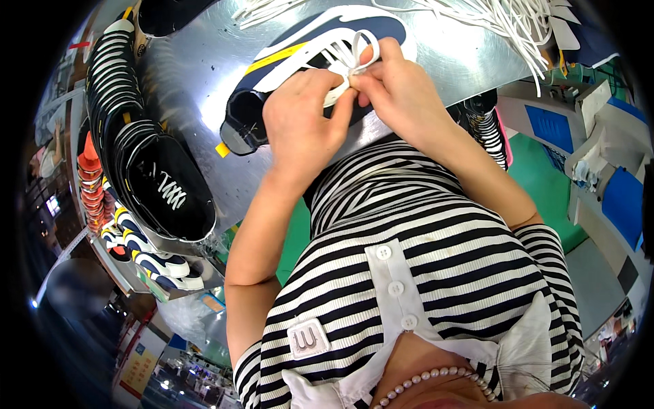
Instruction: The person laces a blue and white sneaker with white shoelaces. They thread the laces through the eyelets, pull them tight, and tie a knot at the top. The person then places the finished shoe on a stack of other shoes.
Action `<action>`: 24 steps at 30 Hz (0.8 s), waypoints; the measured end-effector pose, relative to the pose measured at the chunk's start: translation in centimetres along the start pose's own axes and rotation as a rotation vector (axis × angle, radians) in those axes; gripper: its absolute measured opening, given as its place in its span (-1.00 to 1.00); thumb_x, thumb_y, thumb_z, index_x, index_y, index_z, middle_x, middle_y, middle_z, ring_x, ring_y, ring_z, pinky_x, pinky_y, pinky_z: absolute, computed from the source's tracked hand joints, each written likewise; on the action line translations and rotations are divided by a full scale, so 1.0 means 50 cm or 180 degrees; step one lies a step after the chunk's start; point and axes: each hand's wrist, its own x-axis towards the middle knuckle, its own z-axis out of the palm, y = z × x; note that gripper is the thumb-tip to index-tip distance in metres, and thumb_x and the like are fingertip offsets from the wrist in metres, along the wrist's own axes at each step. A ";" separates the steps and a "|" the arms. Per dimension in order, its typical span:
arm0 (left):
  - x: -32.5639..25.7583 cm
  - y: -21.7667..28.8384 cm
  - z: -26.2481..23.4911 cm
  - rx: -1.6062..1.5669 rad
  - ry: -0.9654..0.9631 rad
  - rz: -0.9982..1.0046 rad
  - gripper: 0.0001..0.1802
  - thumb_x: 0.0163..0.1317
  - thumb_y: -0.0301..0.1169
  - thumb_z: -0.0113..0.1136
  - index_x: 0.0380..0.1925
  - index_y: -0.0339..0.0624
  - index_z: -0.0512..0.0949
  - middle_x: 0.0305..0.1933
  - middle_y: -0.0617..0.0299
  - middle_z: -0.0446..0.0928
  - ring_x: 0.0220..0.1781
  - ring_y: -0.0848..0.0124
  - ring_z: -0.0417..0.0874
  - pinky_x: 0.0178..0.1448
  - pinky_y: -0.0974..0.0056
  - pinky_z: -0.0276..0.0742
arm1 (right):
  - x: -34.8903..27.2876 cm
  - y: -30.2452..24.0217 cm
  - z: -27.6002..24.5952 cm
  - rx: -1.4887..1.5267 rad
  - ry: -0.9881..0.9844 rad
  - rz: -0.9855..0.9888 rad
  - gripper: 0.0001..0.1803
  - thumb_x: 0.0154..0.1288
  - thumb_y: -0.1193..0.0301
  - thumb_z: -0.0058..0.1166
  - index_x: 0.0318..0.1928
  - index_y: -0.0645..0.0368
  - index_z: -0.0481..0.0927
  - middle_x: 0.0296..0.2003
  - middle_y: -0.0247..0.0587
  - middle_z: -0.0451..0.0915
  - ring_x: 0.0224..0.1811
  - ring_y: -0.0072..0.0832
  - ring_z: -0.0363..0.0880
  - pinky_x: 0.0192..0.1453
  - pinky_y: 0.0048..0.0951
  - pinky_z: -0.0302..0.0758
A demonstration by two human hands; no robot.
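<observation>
A navy, white and yellow shoe upper [300, 42] lies on the metal table with its black heel opening toward the lower left. White shoelace [368, 41] runs through its eyelets and stands up in a loop above them. My left hand [304, 119] rests over the near side of the upper, thumb and fingers pinched on the lace. From the right, my right hand [397, 85] pinches the lace at the base of the loop. Both sets of fingertips almost meet there, and they partly hide the lace ends.
Nested black shoe uppers [167, 184] with white lacing form a long row along the table's left side. Loose white laces [487, 27] spread over the far right of the metal table [197, 75]. More navy uppers [146, 255] sit lower left. Grey-and-blue equipment [552, 126] stands at right.
</observation>
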 end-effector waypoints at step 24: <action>-0.043 0.013 -0.027 0.0032 0.0044 0.0416 -0.81 -0.01 -0.49 0.45 -0.43 -0.21 0.59 -0.55 0.18 0.47 -0.55 0.24 0.47 -0.46 0.21 0.35 | 0.137 -0.125 -0.143 0.1125 0.0357 -0.1580 -0.78 0.31 0.47 0.17 -0.06 0.26 0.61 -0.36 -0.26 0.68 -0.42 -0.57 0.62 -0.32 -0.57 0.59</action>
